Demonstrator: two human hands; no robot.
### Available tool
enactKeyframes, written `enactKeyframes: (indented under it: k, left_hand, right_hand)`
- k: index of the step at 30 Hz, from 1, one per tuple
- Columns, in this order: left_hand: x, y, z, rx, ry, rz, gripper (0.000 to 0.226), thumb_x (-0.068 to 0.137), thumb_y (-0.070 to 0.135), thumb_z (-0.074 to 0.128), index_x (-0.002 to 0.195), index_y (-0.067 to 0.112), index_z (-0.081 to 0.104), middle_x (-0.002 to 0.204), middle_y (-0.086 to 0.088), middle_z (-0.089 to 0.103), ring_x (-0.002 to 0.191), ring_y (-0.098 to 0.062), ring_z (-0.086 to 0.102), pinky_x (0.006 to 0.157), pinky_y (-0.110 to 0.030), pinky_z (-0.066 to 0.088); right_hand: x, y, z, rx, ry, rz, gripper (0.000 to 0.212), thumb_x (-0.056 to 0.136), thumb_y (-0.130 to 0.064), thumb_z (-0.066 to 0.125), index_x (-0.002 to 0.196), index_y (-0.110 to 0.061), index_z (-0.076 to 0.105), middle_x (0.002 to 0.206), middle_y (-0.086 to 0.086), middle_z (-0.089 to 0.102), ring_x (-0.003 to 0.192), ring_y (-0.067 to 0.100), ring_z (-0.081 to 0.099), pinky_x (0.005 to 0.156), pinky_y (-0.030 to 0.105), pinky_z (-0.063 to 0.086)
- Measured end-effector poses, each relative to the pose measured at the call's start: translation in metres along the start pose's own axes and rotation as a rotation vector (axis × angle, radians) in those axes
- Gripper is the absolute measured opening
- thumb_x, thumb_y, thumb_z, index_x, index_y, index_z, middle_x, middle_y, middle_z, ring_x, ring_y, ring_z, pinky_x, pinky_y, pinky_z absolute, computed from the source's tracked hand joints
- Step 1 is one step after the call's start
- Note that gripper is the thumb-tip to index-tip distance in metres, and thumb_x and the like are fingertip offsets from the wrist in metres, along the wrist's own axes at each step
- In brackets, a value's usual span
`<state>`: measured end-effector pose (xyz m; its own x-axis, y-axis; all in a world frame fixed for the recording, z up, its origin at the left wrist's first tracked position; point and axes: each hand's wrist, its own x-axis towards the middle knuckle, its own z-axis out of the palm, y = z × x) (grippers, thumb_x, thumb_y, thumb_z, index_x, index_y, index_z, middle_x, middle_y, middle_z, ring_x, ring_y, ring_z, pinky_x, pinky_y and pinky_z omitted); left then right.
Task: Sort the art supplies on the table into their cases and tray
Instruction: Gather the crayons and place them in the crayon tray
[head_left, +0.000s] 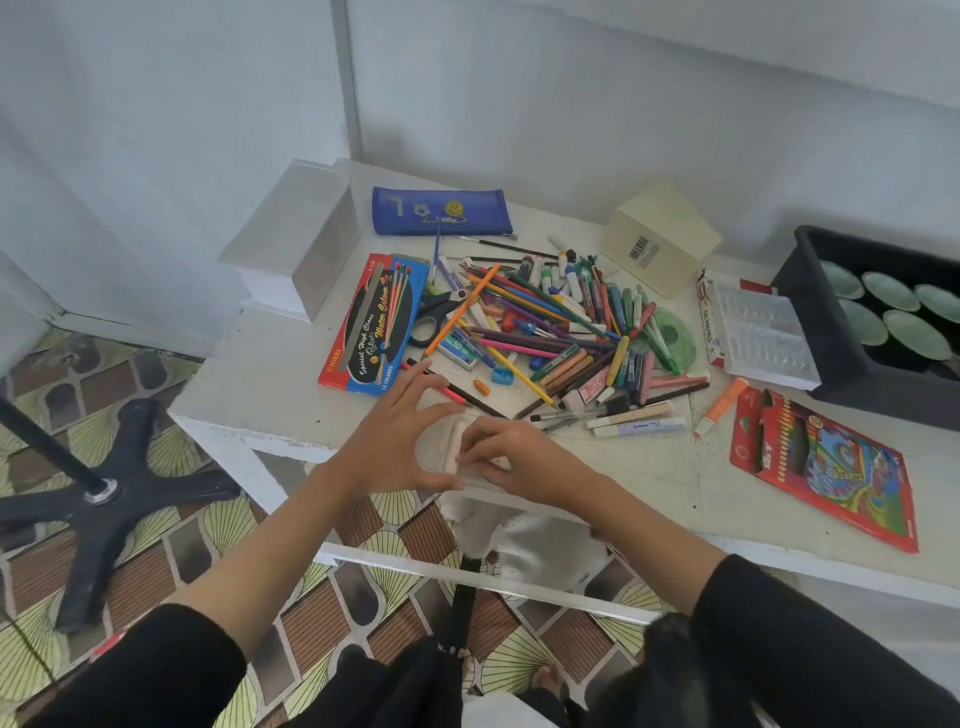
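Right grip: the right hand (514, 457) has its fingertips curled narrowly onto a pale stick (453, 447), pinching or pressing it at its right side.
Left grip: the left hand (389, 447) makes a wide C round the rounded left end of a clear case (431, 441), with the thumb along the near side and the fingers spread over the far side.
Stick: it lies in or on that case (the plastic is too see-through to tell which), just left of the right fingertips, at the centre of the frame by the table's near edge.
Long axis: it runs almost straight up the frame, across the case rather than along it.
Nearer hand: both hands touch the work; the right one is on the stick, so seating it looks like that hand's job while the left steadies the case.
Arms: both forearms rise from the bottom corners and meet at centre, wrists low over the table (260, 374) edge, black sleeves ending near the elbows.
Pile: the loose supplies (550, 322) lie just above the hands, mostly up and to the right, nearer the right hand.
Cases: blue pouch (441, 210) at upper centre, watercolour pencil box (374, 322) left of the pile, pastel tray (763, 332) and red pencil box (821, 467) to the right.
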<state>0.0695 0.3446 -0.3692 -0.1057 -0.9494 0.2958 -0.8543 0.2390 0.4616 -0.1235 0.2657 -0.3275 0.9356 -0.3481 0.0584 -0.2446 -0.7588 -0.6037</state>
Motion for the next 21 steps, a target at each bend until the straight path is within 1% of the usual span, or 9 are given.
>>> enactKeyframes:
  k: [3,6,8,11,12,14,16,19,21]
  left_hand:
    - [0.002,-0.001,-0.001,0.060,0.030,0.030,0.081,0.064,0.078,0.059,0.125,0.025,0.060,0.144,-0.005,0.038,0.147,-0.019,0.005,0.114,-0.040,0.013]
    - [0.003,-0.002,0.000,0.063,0.061,0.018,0.079,0.065,0.077,0.061,0.126,0.027,0.059,0.149,-0.006,0.034,0.148,-0.023,0.002,0.118,-0.047,0.003]
    - [0.002,-0.003,0.001,0.085,0.088,0.003,0.078,0.065,0.077,0.061,0.124,0.027,0.061,0.152,-0.005,0.030,0.148,-0.025,0.001,0.117,-0.054,-0.002]
    - [0.003,-0.003,0.002,0.079,0.113,-0.034,0.078,0.064,0.076,0.063,0.126,0.028,0.060,0.155,-0.005,0.025,0.148,-0.028,-0.001,0.113,-0.064,-0.001]
    - [0.004,-0.003,0.002,0.067,0.112,-0.039,0.079,0.064,0.076,0.064,0.126,0.028,0.060,0.155,-0.004,0.024,0.148,-0.028,-0.002,0.112,-0.065,-0.001]
    - [0.004,-0.003,0.001,0.053,0.103,-0.038,0.079,0.064,0.076,0.064,0.126,0.029,0.060,0.155,-0.003,0.024,0.148,-0.027,-0.003,0.113,-0.065,-0.002]
    - [0.004,-0.003,0.000,0.051,0.079,-0.044,0.078,0.063,0.077,0.064,0.126,0.030,0.059,0.155,-0.002,0.023,0.148,-0.026,-0.005,0.113,-0.063,-0.004]
    - [0.005,-0.004,0.000,0.066,0.045,-0.052,0.079,0.062,0.079,0.063,0.125,0.032,0.060,0.156,-0.001,0.022,0.148,-0.024,-0.006,0.114,-0.061,-0.005]
    - [0.004,-0.005,0.001,0.069,0.041,-0.042,0.079,0.062,0.080,0.062,0.125,0.032,0.060,0.155,-0.001,0.023,0.148,-0.025,-0.004,0.114,-0.062,-0.003]
  right_hand:
    - [0.006,0.003,-0.013,0.043,0.044,0.048,0.018,0.084,0.001,0.061,0.097,-0.004,0.073,0.096,0.005,0.067,0.081,0.011,0.061,0.076,0.011,0.048]
    - [0.020,0.010,-0.027,0.069,0.243,0.097,0.015,0.085,0.001,0.062,0.094,-0.004,0.072,0.087,0.007,0.068,0.074,0.011,0.061,0.070,0.015,0.051]
    - [0.037,0.019,-0.039,0.031,0.350,0.174,0.016,0.085,0.002,0.061,0.094,-0.003,0.072,0.087,0.009,0.068,0.072,0.008,0.057,0.069,0.009,0.047]
    - [0.069,0.034,-0.056,-0.072,0.432,0.315,0.019,0.088,-0.001,0.057,0.100,-0.002,0.071,0.091,0.011,0.068,0.071,0.009,0.053,0.065,0.003,0.039]
    - [0.080,0.039,-0.060,-0.099,0.446,0.348,0.019,0.088,-0.002,0.055,0.101,-0.002,0.070,0.090,0.012,0.068,0.071,0.011,0.053,0.065,0.006,0.040]
    - [0.097,0.048,-0.063,-0.120,0.449,0.407,0.017,0.089,-0.007,0.055,0.101,-0.003,0.067,0.088,0.012,0.068,0.073,0.017,0.058,0.070,0.024,0.050]
    - [0.111,0.054,-0.062,-0.128,0.411,0.459,0.016,0.089,-0.013,0.058,0.101,-0.005,0.064,0.089,0.011,0.068,0.078,0.022,0.062,0.074,0.038,0.054]
    - [0.123,0.057,-0.054,-0.220,0.330,0.506,0.022,0.086,-0.025,0.061,0.106,-0.015,0.060,0.092,0.006,0.067,0.088,0.022,0.059,0.070,0.037,0.053]
    - [0.127,0.062,-0.047,-0.260,0.344,0.515,0.021,0.087,-0.028,0.059,0.107,-0.021,0.059,0.093,0.003,0.066,0.093,0.022,0.057,0.069,0.035,0.051]
